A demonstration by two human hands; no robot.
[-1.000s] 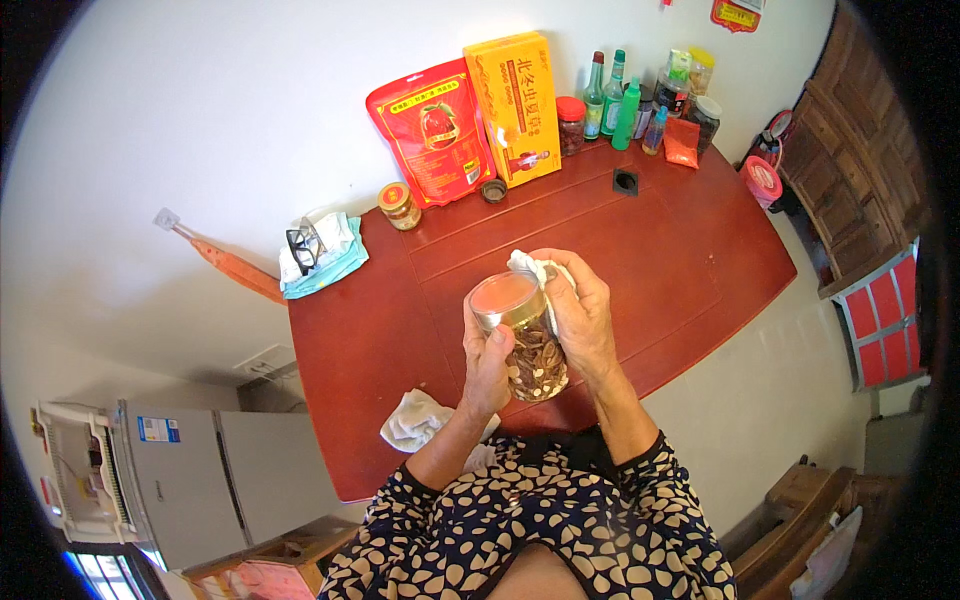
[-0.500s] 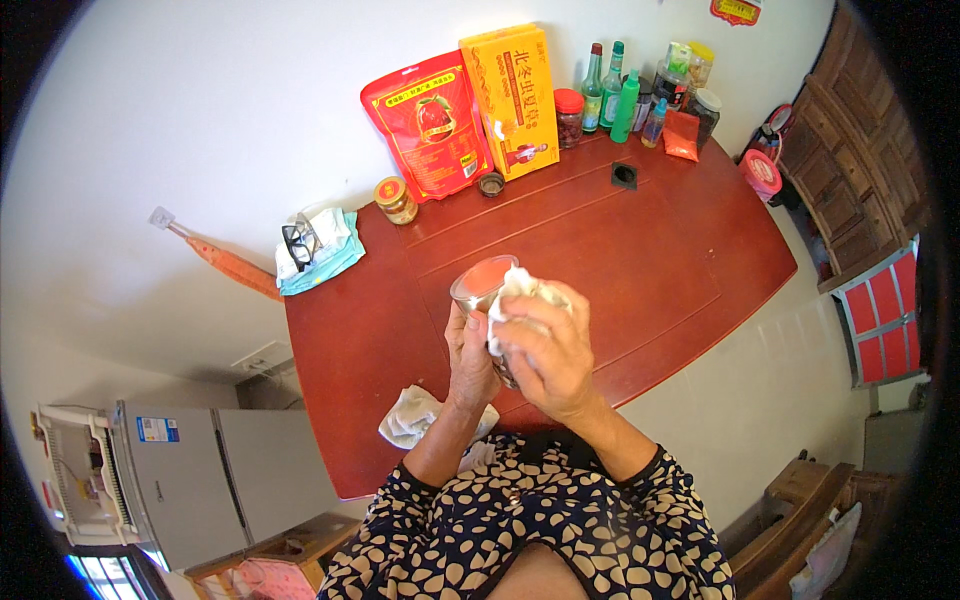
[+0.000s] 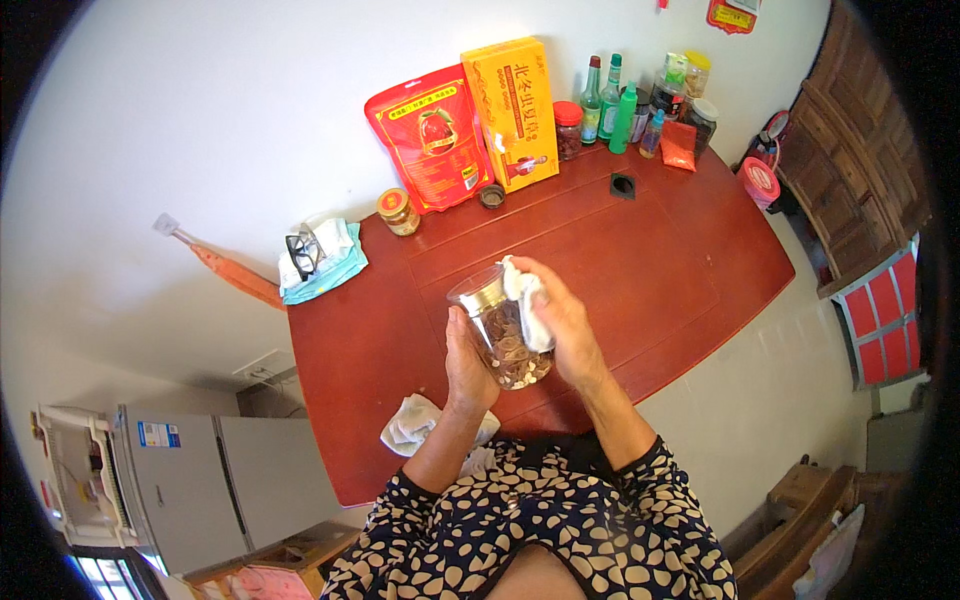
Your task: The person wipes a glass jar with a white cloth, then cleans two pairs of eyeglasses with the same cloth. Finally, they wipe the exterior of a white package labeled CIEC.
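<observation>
A clear jar of dark brown dried pieces, with some pale bits at its lower end, is held up over the near part of the table. A gold band circles it near the top, and the jar leans away to the left. My left hand grips its left side. On the other side, my right hand holds a white cloth against the jar's upper right wall; some of those fingers are hidden behind the cloth. Another crumpled white cloth lies on the table beside my left forearm.
Along the back of the red-brown table stand a red pouch, a yellow box, a small gold-lidded jar, a red-lidded jar and several bottles. Glasses rest on a packet at the left. A grey fridge stands lower left.
My right hand has shifted right, and its fingers have moved off the jar's front, so more of the contents show. The cloth now sits at the jar's right edge.
</observation>
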